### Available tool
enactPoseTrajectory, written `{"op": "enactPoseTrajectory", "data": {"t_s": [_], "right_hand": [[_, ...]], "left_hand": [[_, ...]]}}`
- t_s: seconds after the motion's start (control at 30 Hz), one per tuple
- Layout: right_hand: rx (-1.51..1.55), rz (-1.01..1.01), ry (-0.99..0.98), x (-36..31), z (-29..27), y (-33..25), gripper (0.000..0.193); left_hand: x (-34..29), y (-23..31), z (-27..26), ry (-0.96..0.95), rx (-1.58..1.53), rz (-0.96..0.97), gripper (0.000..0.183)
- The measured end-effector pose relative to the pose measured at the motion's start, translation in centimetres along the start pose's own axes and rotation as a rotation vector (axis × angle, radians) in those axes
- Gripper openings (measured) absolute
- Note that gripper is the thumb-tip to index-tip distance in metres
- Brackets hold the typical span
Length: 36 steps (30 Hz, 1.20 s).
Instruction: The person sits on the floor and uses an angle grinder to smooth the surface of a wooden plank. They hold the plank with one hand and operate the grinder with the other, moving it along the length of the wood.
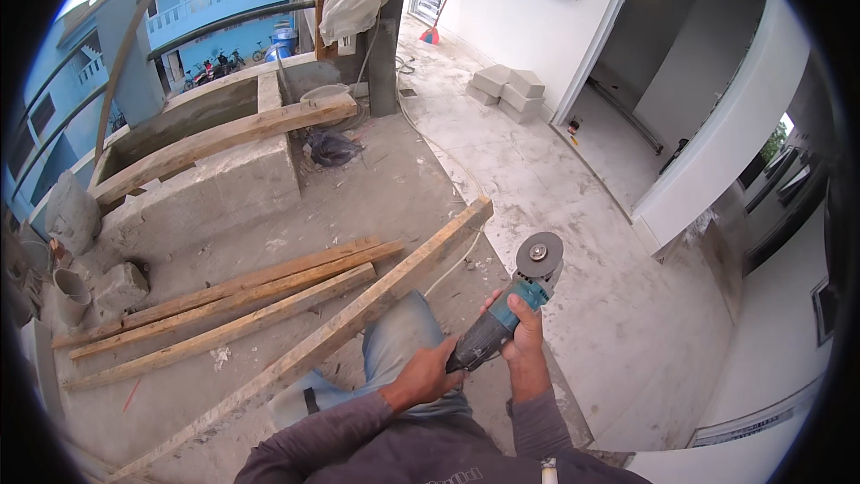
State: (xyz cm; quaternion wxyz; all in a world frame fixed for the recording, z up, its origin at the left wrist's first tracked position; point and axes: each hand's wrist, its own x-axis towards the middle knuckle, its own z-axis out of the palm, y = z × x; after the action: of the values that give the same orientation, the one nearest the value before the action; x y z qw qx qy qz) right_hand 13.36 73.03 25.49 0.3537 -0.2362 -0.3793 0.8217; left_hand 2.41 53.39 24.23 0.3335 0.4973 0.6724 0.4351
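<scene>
I hold an angle grinder point(488, 327) in front of me, with its grey disc point(539, 254) facing up and pointing away. My left hand point(423, 378) is closed round the rear of the dark body. Nearer the teal head, my right hand point(521, 327) grips the tool, the thumb lying along its side. A long wooden beam point(358, 305) runs diagonally from the lower left up to the middle, passing over my bent leg point(403, 336). The disc is to the right of the beam's far end, apart from it.
Several wooden battens point(242, 300) lie on the rough concrete at left. Another thick beam point(224, 148) rests on a concrete trough point(215, 193). Pale blocks point(508, 90) are stacked by the white wall near a doorway. A cable point(439, 148) trails over the dusty tiles. A broom point(430, 35) leans farther back.
</scene>
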Motion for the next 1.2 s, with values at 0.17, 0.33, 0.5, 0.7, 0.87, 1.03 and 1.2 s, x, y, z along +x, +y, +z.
{"op": "enactPoseTrajectory", "data": {"t_s": [0.17,0.33,0.5,0.7,0.87,1.03,1.2], "right_hand": [[-0.004,-0.029,0.133,0.2,-0.5,-0.4,0.033],[-0.165,-0.067,0.163,1.0,-0.8,0.0,0.032],[-0.580,-0.120,0.111,2.2,1.0,-1.4,0.039],[-1.733,-0.258,-0.217,4.2,3.4,-4.6,0.064],[-2.145,-0.335,-0.559,5.2,6.2,-2.6,0.053],[-2.194,-0.466,-0.598,5.4,5.8,-0.3,0.044],[-2.174,-0.624,-0.541,5.9,5.0,1.7,0.037]], "left_hand": [[1.6,-0.4,0.3,0.005,0.005,0.036,0.068],[1.6,-1.5,2.0,0.041,-0.006,-0.030,0.068],[-0.9,-3.1,-1.7,0.256,0.280,0.094,0.083],[-8.1,-13.5,-13.8,0.474,0.632,-0.272,0.080],[-9.9,-15.8,-11.8,0.295,0.623,-0.522,0.052],[-10.5,-15.6,-9.9,0.417,0.622,-0.486,0.042],[-10.7,-15.1,-10.0,0.436,0.608,-0.451,0.041]]}}
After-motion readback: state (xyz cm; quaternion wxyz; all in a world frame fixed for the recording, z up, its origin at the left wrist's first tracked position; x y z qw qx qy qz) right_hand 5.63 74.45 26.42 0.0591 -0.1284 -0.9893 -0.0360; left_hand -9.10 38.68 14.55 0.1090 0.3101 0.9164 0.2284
